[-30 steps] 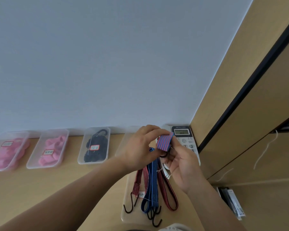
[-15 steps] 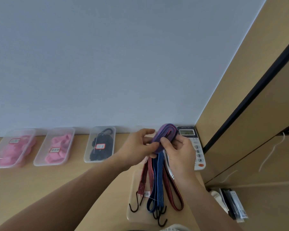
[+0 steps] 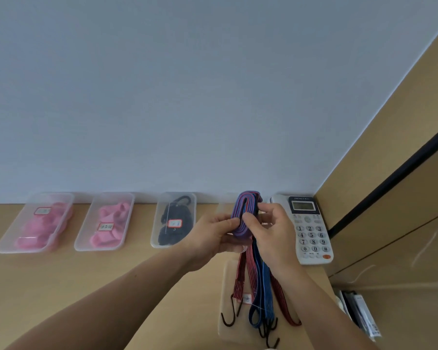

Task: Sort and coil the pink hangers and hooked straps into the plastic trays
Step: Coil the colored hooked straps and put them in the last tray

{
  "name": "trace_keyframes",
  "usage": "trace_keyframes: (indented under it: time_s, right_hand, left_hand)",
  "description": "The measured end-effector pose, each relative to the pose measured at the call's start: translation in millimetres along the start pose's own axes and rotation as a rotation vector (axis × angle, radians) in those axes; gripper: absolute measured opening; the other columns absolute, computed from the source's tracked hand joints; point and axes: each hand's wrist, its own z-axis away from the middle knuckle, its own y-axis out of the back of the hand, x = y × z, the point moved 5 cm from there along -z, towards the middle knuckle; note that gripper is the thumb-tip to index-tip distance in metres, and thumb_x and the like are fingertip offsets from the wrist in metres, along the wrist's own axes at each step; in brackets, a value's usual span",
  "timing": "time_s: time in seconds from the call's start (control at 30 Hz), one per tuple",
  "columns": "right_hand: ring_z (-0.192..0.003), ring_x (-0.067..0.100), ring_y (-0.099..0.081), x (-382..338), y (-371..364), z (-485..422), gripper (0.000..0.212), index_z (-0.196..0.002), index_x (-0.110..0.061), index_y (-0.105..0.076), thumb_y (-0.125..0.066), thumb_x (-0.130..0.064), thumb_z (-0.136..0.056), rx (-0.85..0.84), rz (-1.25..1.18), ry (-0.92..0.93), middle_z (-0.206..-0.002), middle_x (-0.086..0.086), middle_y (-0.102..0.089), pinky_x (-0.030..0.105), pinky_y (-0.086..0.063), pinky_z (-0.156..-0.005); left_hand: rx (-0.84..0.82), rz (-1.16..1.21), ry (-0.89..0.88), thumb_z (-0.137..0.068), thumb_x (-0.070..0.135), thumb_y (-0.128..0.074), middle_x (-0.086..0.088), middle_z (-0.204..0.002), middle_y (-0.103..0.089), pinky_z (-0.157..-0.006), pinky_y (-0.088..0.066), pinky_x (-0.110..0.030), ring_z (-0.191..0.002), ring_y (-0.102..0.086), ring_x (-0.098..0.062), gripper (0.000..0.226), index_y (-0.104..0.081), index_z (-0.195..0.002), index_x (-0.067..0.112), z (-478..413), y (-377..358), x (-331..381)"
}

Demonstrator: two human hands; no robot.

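Above the desk's right end, left hand [image 3: 213,237] and right hand [image 3: 266,228] both pinch the coiled strap [image 3: 243,215], keeping its loops from springing apart; loose straps [image 3: 261,286] lie on the tray [image 3: 224,332] below.

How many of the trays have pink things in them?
2. Both sit by the wall at the left: the far-left tray and the second tray beside it. The third tray holds black items; the left hand may hide another.
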Motion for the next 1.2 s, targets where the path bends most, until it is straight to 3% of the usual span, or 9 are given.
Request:
trace_keyframes:
  time_s: [0.1, 0.2, 0.33, 0.53, 0.6, 0.7, 0.8, 0.97, 1.2]
  right_hand:
    - [-0.062, 0.017, -0.066, 10.6, -11.3, -0.7, 0.024, -0.088, -0.041, -0.062, -0.074, -0.044, -0.068, -0.004, -0.024, -0.085, -0.073, -0.009, -0.07, 0.041, -0.055, -0.065]
    - [-0.056, 0.017, -0.064, 25.5, -13.1, -4.6, 0.021, -0.089, -0.035, -0.062, -0.074, -0.037, -0.072, -0.006, 0.017, -0.147, -0.071, -0.007, -0.072, 0.039, -0.054, -0.063]
    - [-0.055, 0.014, -0.065, 49.3, -6.5, -20.9, 0.022, -0.094, -0.028, -0.064, -0.076, -0.031, -0.076, 0.002, 0.082, -0.204, -0.07, -0.006, -0.071, 0.032, -0.052, -0.058]
    - [-0.065, 0.012, -0.069, 72.7, -24.1, -53.0, 0.017, -0.088, -0.036, -0.06, -0.073, -0.03, -0.079, -0.135, 0.197, -0.184, -0.072, -0.007, -0.071, 0.042, -0.059, -0.069]
    - [-0.069, 0.006, -0.068, 77.7, -34.0, -65.1, 0.018, -0.095, -0.032, -0.064, -0.073, -0.03, -0.079, -0.178, 0.255, -0.148, -0.074, -0.01, -0.07, 0.03, -0.057, -0.07]
    - [-0.071, 0.0, -0.062, 82.5, -45.9, -79.3, 0.023, -0.102, -0.026, -0.066, -0.072, -0.031, -0.08, -0.23, 0.356, -0.091, -0.079, -0.015, -0.067, 0.007, -0.039, -0.062]
    - [-0.073, 0.001, -0.061, 88.4, -57.4, -86.8, 0.023, -0.103, -0.028, -0.064, -0.071, -0.031, -0.082, -0.312, 0.418, -0.073, -0.084, -0.013, -0.068, 0.003, -0.036, -0.057]
    - [-0.085, 0.015, -0.065, 88.2, -78.8, -97.7, 0.027, -0.11, -0.022, -0.064, -0.07, -0.029, -0.084, -0.376, 0.484, 0.0, -0.094, -0.006, -0.07, 0.026, -0.048, -0.071]
    - [-0.076, 0.021, -0.058, 89.1, -110.1, -108.1, 0.018, -0.096, -0.014, -0.062, -0.066, -0.026, -0.083, -0.464, 0.654, 0.164, -0.086, 0.002, -0.064, 0.028, -0.039, -0.059]
  left_hand:
    - [0.022, -0.222, 0.031, -0.101, 0.017, -0.047, -0.014, -0.089, -0.074, -0.064, -0.057, -0.03, -0.077, -0.071, -0.026, 0.027, -0.068, -0.104, 0.0, -7.4, 14.6, -0.5]
    - [0.113, -0.459, 0.029, -0.099, 0.025, -0.045, -0.013, -0.1, -0.073, -0.065, -0.052, -0.031, -0.076, -0.072, -0.024, 0.029, -0.067, -0.102, 0.006, -19.0, 30.5, -0.6]
    - [0.297, -1.127, 0.006, -0.096, 0.026, -0.046, -0.012, -0.125, -0.062, -0.079, -0.045, -0.029, -0.104, -0.064, -0.028, 0.04, -0.052, -0.131, 0.006, -43.2, 52.2, -0.9]
    - [0.326, -1.392, 0.127, -0.092, 0.015, -0.048, -0.015, -0.109, -0.065, -0.064, -0.038, -0.029, -0.079, -0.052, -0.023, 0.018, -0.057, -0.107, 0.007, -84.1, 55.0, -5.3]
    - [0.319, -1.459, 0.179, -0.093, 0.014, -0.048, -0.015, -0.11, -0.066, -0.067, -0.04, -0.029, -0.088, -0.061, -0.028, 0.019, -0.058, -0.107, 0.006, -93.7, 57.4, -11.8]
    - [0.336, -1.463, 0.24, -0.094, 0.01, -0.046, -0.015, -0.111, -0.065, -0.071, -0.042, -0.029, -0.099, -0.063, -0.029, 0.019, -0.058, -0.108, 0.005, -101.4, 63.5, -19.2]
    - [0.424, -1.324, 0.259, -0.09, 0.008, -0.048, -0.014, -0.103, -0.065, -0.067, -0.042, -0.029, -0.083, -0.058, -0.027, 0.006, -0.053, -0.092, 0.01, -99.7, 69.2, -19.3]
    - [0.539, -1.172, 0.269, -0.088, 0.008, -0.049, -0.014, -0.093, -0.065, -0.054, -0.042, -0.028, -0.071, -0.056, -0.025, 0.003, -0.05, -0.085, 0.009, -95.3, 71.3, -23.5]
    - [0.561, -0.997, 0.301, -0.094, 0.015, -0.046, -0.009, -0.088, -0.062, -0.062, -0.06, -0.037, -0.068, -0.071, -0.026, 0.012, -0.052, -0.099, 0.007, -95.1, 73.6, -35.1]
